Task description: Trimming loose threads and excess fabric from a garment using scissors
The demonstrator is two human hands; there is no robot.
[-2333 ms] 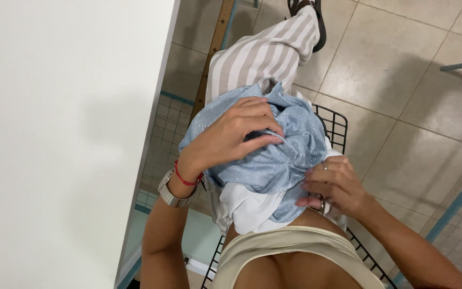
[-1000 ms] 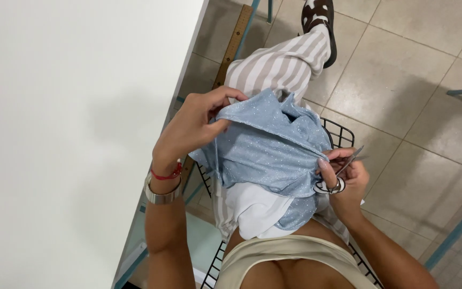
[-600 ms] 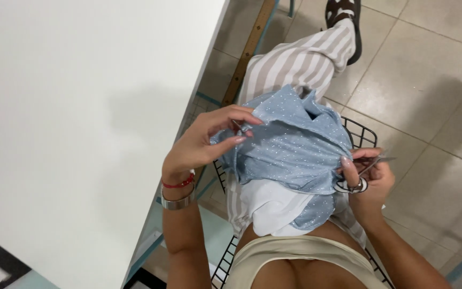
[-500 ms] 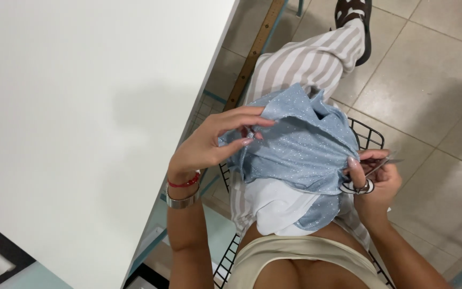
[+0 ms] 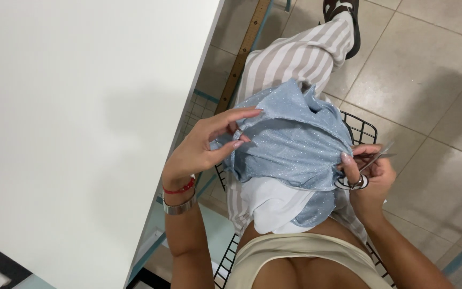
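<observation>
A beige tiled floor fills the right side of the view, and a broad white table top takes up the left, with a wooden ruler running along under its edge.

Nearest the camera is the person's own body in a cream top, seated on a black wire chair whose frame shows beside and below the lap. A white cloth lies on the lap just above the top, partly covered by a bunched piece of pale blue sparkly fabric that rests across the thighs.

The left hand comes in from the table side, wearing a red string bracelet and a silver bangle at the wrist. Its thumb and fingers are pinched on the left edge of the blue fabric, with the forefinger stretched out along the top of the fold.

The right hand sits at the right edge of the same fabric. It is closed around a small pair of scissors, fingers through the round handles, and the thin blades point up and away to the right, clear of the cloth. Its thumb tip touches the fabric's edge.

Farther out, a leg in grey and white striped trousers stretches away from the lap, ending in a black sandal on the tiles at the top of the view.
</observation>
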